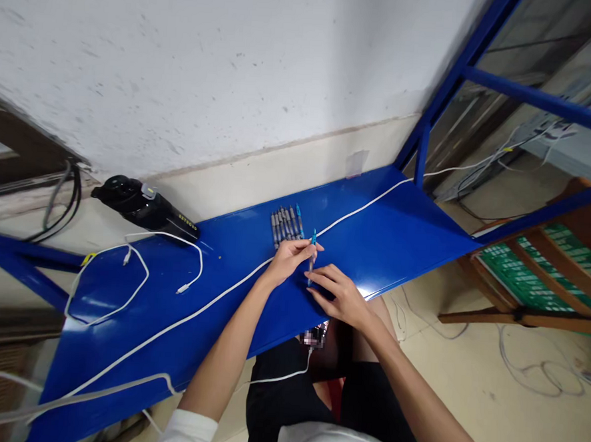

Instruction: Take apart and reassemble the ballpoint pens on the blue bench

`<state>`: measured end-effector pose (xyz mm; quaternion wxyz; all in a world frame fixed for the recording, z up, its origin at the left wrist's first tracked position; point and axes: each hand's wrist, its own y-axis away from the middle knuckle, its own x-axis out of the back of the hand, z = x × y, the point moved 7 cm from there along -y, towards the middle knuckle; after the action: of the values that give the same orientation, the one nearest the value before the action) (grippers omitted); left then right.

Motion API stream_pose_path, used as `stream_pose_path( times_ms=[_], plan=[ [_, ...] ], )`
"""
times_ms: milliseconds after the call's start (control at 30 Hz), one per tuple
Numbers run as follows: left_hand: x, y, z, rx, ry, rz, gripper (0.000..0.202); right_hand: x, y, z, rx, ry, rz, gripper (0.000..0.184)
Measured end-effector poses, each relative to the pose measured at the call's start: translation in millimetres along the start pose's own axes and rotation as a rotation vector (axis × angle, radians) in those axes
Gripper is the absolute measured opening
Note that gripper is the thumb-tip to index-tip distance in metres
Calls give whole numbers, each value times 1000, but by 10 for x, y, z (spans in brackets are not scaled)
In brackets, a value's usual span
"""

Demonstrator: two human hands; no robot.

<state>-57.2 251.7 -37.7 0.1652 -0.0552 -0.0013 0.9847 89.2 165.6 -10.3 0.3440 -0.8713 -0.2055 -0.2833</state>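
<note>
Head view: closest in, your dark shorts [285, 394] show below the front edge of the blue metal shelf [389, 233]. Your left hand [288, 260] pinches a blue-trimmed pen [312, 257] between thumb and fingers, holding it nearly upright above the shelf. Your right hand [337, 294] is loosely curled, its fingers [322, 279] at the pen's lower end; you can't tell whether they're touching it or just beside it. Just beyond, a tight row of pens [286, 227] lies on the shelf. A thick white cable [361, 208] runs along the shelf past your left hand. Farther left, a thin white charging cable [131, 284] loops near a black appliance [146, 208]. Beyond everything rises a white wall [185, 61], with a blue steel upright [422, 155] at the shelf's right end.
</note>
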Motion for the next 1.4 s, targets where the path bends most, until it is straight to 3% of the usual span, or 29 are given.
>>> stream_pose_path(
  times_ms=[567, 667, 733, 833, 933, 1000, 1067, 1133, 1200, 1267, 1300, 1400],
  plan=[
    [-70, 10, 74, -6, -1, -61, 42, -15, 3, 19, -5, -11, 16, 36],
    [-59, 3, 54, -16, 17, -35, 54, -3, 5, 11, -26, -4, 14, 36],
    [6, 5, 52, -45, -27, 27, 61, -5, 2, -4, -44, 31, -10, 34],
    [240, 38, 116, -131, -206, 217, 46, -49, -9, -47, -57, 142, -114, 31],
    [557, 121, 263, -234, -517, 470, 29, -83, 1, -108, -66, 233, -231, 31],
    [723, 160, 326, -250, -728, 578, 23, -67, 52, -159, -79, 247, -262, 36],
    [863, 171, 311, -195, -842, 646, 26, -27, 173, -216, -102, 240, -229, 46],
    [957, 167, 251, -128, -877, 680, 34, 25, 381, -288, -111, 216, -106, 56],
    [983, 152, 195, -101, -887, 673, 31, 78, 681, -366, -97, 185, 117, 49],
    [973, 141, 167, -105, -898, 657, 24, -22, 1019, -377, -115, 119, 205, 36],
    [968, 140, 162, -105, -902, 653, 23, -147, 1174, -331, -171, 102, 161, 28],
    [968, 151, 167, -73, -915, 659, 26, -666, 1595, -99, -386, 168, -184, 16]
  ],
)
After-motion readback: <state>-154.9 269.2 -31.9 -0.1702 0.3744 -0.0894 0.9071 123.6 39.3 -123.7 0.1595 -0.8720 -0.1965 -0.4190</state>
